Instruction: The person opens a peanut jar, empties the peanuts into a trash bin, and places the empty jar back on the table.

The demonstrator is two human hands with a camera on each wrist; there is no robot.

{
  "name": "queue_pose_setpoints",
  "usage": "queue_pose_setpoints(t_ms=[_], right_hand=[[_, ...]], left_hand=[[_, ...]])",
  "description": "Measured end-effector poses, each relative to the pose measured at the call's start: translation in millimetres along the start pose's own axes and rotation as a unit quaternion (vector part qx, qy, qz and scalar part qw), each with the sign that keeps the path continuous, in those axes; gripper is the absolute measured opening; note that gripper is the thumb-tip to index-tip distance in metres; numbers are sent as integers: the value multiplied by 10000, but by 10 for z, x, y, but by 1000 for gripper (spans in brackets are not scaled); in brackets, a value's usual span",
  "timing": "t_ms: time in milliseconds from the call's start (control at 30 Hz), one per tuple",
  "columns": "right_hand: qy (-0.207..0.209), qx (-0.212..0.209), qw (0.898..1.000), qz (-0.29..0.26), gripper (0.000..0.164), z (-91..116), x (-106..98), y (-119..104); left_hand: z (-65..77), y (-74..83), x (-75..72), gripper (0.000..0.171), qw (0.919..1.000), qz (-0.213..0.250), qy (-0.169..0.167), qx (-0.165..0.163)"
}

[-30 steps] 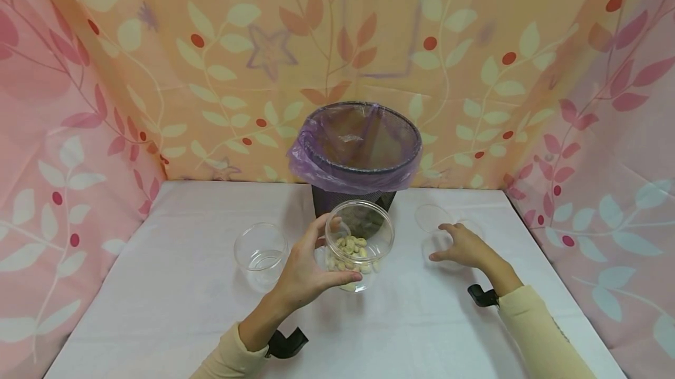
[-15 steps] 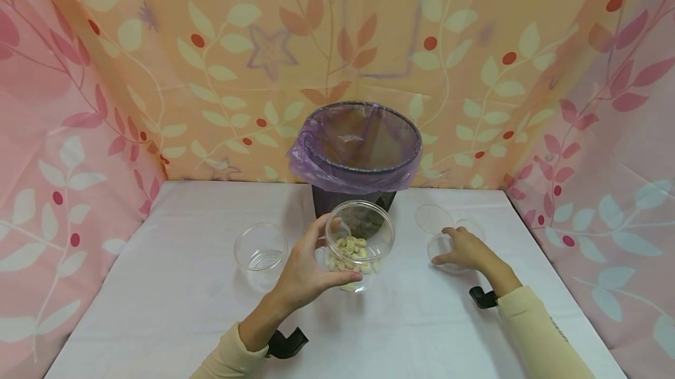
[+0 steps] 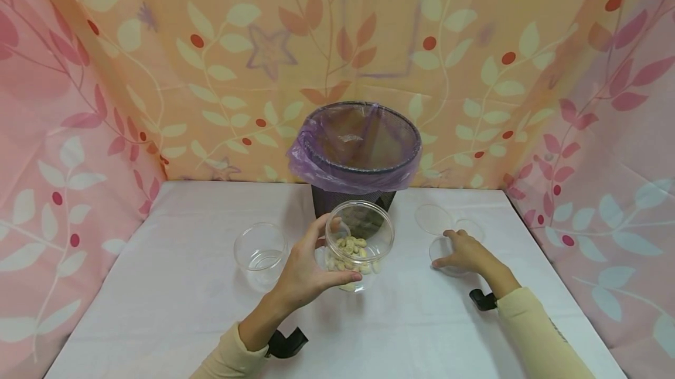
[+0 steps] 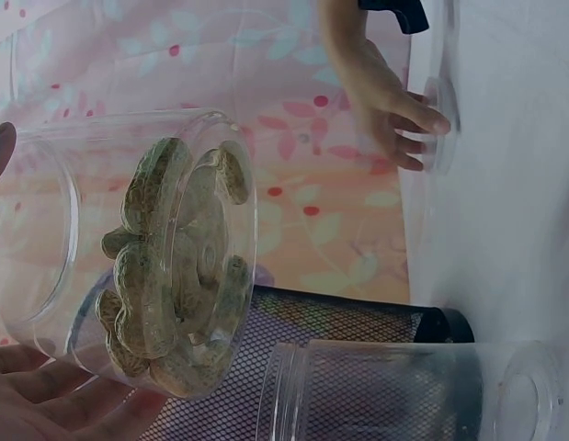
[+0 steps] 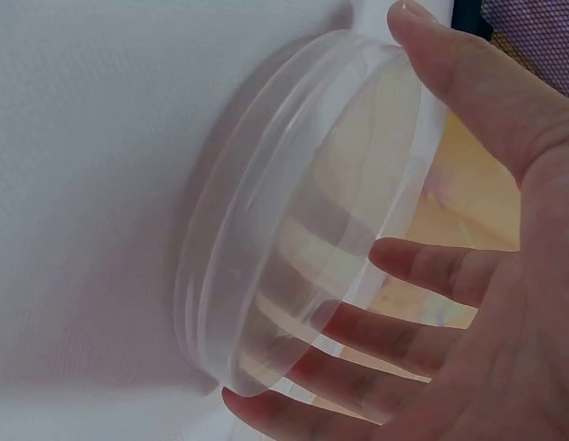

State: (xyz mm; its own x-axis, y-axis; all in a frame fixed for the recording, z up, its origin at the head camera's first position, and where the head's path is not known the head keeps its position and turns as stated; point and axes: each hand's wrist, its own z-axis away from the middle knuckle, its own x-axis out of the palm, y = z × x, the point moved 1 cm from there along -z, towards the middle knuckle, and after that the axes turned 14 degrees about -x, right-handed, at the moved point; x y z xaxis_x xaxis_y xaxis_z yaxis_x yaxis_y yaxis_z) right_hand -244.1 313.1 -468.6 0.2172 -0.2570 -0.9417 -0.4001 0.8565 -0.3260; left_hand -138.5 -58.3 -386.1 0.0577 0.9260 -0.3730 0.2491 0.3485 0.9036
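Observation:
My left hand grips a clear plastic jar above the middle of the table, thumb on the near side. The jar is tilted and lidless, with several unshelled peanuts gathered at its bottom. On the right, my right hand holds a round clear lid by its edge, low against the table. Its thumb is on one side of the rim and its fingers on the other. Part of the lid is hidden under the hand in the head view.
A second lidless clear jar stands left of my left hand. Behind the held jar is a black mesh bin lined with a purple bag. Two more clear lids, a left one and a right one, lie beyond my right hand.
My right hand has closed in on the lid's edge, and the lid has shifted slightly to the right and nearer. The left hand and its jar have stayed put.

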Motion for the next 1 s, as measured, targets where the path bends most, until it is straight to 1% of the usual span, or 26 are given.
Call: queue_pose_setpoints(t_ms=[467,700,833,1000], right_hand=[[-26,249,9997,80,100,10,56,-5],[-37,260,9996,141,100,21,64,-3],[-48,219,9995,224,101,38,42,-18],[20,137,9998,169,99,67,-65,-42]], left_hand=[[7,7,-9,99,10000,15,-33,-17],[9,15,-9,98,10000,37,-44,-26],[13,17,-7,98,10000,60,-39,-29],[14,22,-7,98,10000,35,-25,-13]])
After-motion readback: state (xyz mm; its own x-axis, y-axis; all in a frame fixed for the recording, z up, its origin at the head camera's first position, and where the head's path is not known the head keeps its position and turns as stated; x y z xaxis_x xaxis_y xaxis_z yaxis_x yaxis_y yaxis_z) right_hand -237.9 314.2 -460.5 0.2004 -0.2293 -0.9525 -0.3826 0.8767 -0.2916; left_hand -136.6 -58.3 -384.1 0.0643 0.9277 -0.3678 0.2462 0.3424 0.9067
